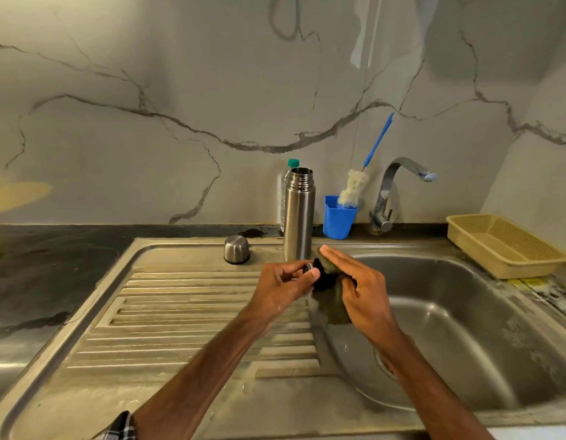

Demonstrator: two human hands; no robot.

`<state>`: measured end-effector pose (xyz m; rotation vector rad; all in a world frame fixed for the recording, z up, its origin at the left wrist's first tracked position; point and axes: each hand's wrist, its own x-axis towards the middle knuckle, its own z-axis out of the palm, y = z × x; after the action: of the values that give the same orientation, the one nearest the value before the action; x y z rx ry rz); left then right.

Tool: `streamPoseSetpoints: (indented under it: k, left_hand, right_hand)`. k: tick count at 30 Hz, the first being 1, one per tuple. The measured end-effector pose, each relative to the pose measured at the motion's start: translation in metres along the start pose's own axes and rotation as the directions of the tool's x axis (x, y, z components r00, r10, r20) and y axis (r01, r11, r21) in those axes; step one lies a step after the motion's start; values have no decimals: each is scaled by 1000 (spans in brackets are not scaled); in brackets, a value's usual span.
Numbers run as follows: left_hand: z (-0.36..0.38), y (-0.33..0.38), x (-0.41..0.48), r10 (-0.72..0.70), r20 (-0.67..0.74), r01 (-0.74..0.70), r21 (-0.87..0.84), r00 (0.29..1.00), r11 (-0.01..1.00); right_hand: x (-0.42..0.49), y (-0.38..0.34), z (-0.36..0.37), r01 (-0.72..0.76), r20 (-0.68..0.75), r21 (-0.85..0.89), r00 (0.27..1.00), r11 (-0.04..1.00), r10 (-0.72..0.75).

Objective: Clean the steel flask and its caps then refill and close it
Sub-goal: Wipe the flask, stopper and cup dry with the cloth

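The left hand (pixel 285 285) pinches the small black inner cap (pixel 321 276), which is light, rigid and probably slippery when wet; grip it by the rim. The right hand (pixel 361 281) presses a soft scrub pad (pixel 334 308) against it, fingers straight. The steel flask (pixel 299 217) stands uncapped just on the far side.

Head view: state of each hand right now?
Left hand: fingers and thumb pinch the black inner cap.
Right hand: fingers straight, pressing the green scrub pad against that cap; thumb hidden.
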<state>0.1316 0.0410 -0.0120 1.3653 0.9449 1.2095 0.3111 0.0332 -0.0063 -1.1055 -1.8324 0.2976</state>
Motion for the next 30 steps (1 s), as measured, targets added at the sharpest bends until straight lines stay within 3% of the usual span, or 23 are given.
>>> streamPoseSetpoints:
  k: [5, 9, 15, 17, 21, 23, 26, 28, 30]
  left_hand:
    - [-13, 1, 5, 8, -19, -7, 33, 1000, 999]
    - [-7, 5, 2, 37, 121, -54, 137, 992, 989]
    - [-15, 9, 3, 14, 142, -30, 117, 990, 993]
    - [-10, 8, 2, -1, 168, -12, 79, 986, 997]
    - [-6, 4, 5, -81, 133, 105, -182, 988, 978]
    - [-3, 3, 6, -106, 110, 135, -295, 988, 946]
    - [4, 2, 8, -90, 33, 96, -426, 995, 900]
    - [4, 3, 10, -39, -21, 29, -373, 999, 927]
    - [6, 1, 9, 114, -51, -118, -77, 992, 990]
  right_hand:
    - [-11, -6, 2, 79, 135, 11, 988, 997, -80]
    - [2, -1, -7, -128, 39, 106, 991, 986, 125]
    - [-5, -5, -8, -112, 87, 214, 992, 970, 96]
    - [3, 0, -8, -230, 87, 365, 973, 902, 213]
    - [6, -2, -6, -469, 175, 711, 840, 524, 514]
    - [4, -1, -6, -506, 225, 764, 791, 402, 569]
    - [2, 0, -6, -517, 268, 793, 770, 321, 578]
    - [0, 1, -6, -525, 281, 792, 766, 312, 578]
    - [1, 3, -6, -535, 269, 781, 752, 320, 602]
